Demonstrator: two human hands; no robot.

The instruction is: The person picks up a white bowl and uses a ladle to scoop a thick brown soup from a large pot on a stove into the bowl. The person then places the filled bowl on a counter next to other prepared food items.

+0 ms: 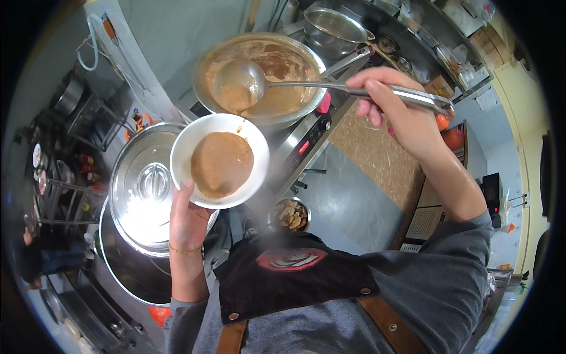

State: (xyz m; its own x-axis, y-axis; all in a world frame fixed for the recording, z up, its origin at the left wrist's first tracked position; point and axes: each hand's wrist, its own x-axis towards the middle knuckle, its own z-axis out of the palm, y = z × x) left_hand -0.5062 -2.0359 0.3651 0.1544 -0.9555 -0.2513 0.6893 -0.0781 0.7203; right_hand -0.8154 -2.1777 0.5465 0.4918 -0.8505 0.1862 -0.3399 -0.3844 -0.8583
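My left hand (191, 221) holds a white bowl (179, 155) from below, thumb at its rim. Brown liquid (223, 163) fills its lower part, and a few drips mark the inner wall. In my right hand (393, 99) is the long handle of a steel ladle (241, 86). The ladle's head hangs over a wide metal pot (316, 66), just beyond the bowl, with some brown liquid in it. More of the same brown liquid (283, 57), foamy on top, fills the pot. A second metal handle (349, 62) leans out over the pot's right rim.
The pot stands on an electric cooker with a lit red display (303, 147). To the left, a steel lid (132, 177) rests over a large dark pot (132, 274). A steel colander (334, 26) sits behind. Below is a bowl of brownish pieces (291, 214). Another person (53, 254) stands far left.
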